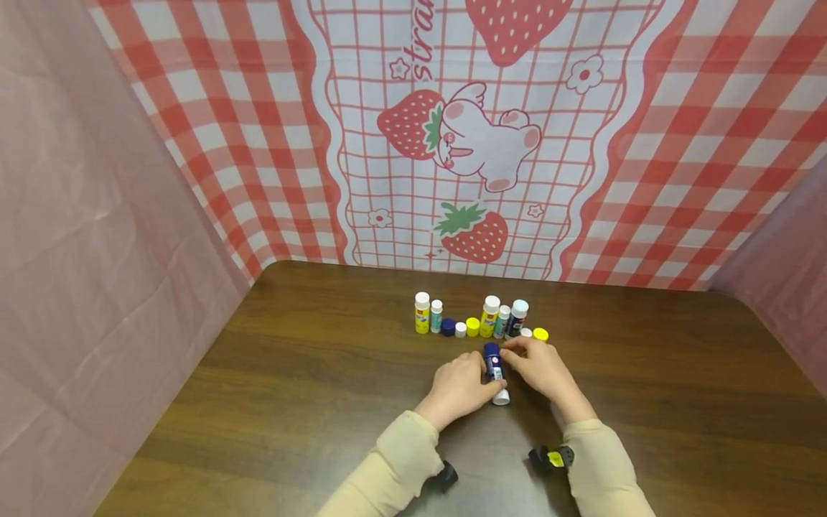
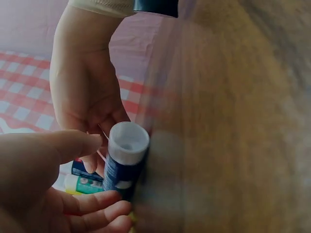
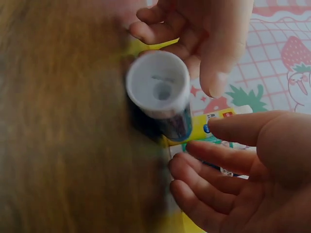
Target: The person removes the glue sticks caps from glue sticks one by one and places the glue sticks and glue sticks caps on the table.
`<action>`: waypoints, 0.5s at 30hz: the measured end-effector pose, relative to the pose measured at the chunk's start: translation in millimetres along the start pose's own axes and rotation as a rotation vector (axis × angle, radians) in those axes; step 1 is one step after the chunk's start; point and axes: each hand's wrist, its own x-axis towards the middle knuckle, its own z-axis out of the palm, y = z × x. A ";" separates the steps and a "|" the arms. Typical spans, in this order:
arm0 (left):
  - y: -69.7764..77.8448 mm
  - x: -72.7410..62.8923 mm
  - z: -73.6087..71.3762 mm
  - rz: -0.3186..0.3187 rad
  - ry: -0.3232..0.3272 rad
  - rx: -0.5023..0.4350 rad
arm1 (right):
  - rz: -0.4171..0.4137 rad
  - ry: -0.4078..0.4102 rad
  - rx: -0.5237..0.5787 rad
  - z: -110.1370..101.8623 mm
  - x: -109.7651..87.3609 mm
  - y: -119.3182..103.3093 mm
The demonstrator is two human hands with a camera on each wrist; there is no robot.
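A dark blue glue stick [image 1: 494,368] with a white base lies on the table, blue cap pointing away from me. The hollow underside of its white base faces the camera in the left wrist view and the right wrist view. My left hand [image 1: 460,388] is on its left, the thumb reaching across near the base and the fingers beside the barrel. In the right wrist view a gap shows between the left thumb and the stick. My right hand [image 1: 539,366] hovers at its right, near the cap, fingers loosely bent and nothing held.
Behind the hands stands a row of upright glue sticks: yellow ones [image 1: 422,316] [image 1: 489,319], teal ones [image 1: 436,317] [image 1: 502,323] and a dark blue one [image 1: 517,319]. Among them sit small caps, blue [image 1: 449,327], white [image 1: 461,329] and yellow [image 1: 473,327]. A strawberry-print curtain [image 1: 452,237] hangs behind the table.
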 end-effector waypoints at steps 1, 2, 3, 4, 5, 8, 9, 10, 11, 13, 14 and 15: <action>0.5 -0.2 1.2 -0.001 0.006 0.007 | 0.002 -0.007 0.004 1.3 0.1 0.5; 1.2 -0.3 2.4 -0.003 0.011 0.016 | 0.004 -0.012 0.009 2.4 0.2 1.3; 2.0 -0.4 3.6 -0.006 0.016 0.025 | 0.009 -0.013 0.014 3.2 0.3 1.8; 3.0 -0.5 5.0 -0.007 0.019 0.035 | 0.012 -0.015 0.022 3.9 0.4 2.4; 4.3 -0.8 6.3 -0.007 0.020 0.046 | 0.014 -0.015 0.027 4.5 0.6 2.9; 8.1 -1.9 10.1 -0.010 0.016 0.076 | 0.000 -0.011 0.029 5.8 1.5 4.8; 9.1 -2.5 11.0 -0.010 0.017 0.086 | -0.008 -0.008 0.027 6.2 1.6 5.2; 9.8 -3.0 11.7 -0.010 0.019 0.094 | -0.018 -0.007 0.026 6.5 2.0 5.8; 10.2 -3.3 12.2 -0.009 0.022 0.099 | -0.026 -0.007 0.022 6.8 2.2 6.3; 10.8 -3.9 13.2 -0.012 0.025 0.106 | -0.038 -0.005 0.012 7.4 2.8 7.1; 11.0 -4.1 13.6 -0.012 0.025 0.109 | -0.041 -0.004 0.010 7.8 3.1 7.5; 11.2 -4.2 14.0 -0.012 0.023 0.108 | -0.041 -0.001 0.009 8.1 3.2 7.7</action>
